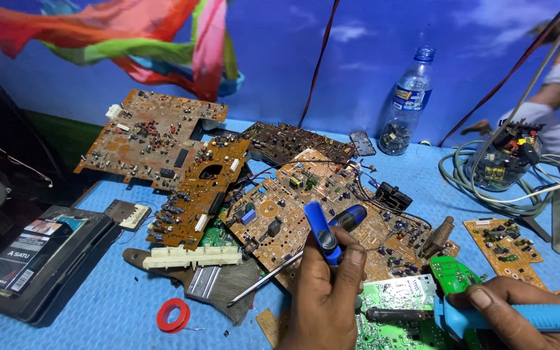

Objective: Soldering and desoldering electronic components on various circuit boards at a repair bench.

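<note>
Glossy blue plastic pump (322, 234); matt brown circuit board (306, 201); clear plastic bottle (408, 104).

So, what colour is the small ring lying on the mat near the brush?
The ring is red, seen clearly in the head view on the blue mat.

Plastic bottle (409, 98), paintbrush (209, 280), red tape ring (173, 315), coiled cables (487, 188).

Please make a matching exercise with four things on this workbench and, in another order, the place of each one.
Things:
1. blue tool
2. plastic bottle
3. red tape roll
4. brush

Places:
A. stands at the back by the blue wall
B. lies on the blue mat, front left
C. held in the left hand
D. lies under the white connector strip

Pairs: 1-C, 2-A, 3-B, 4-D
</note>
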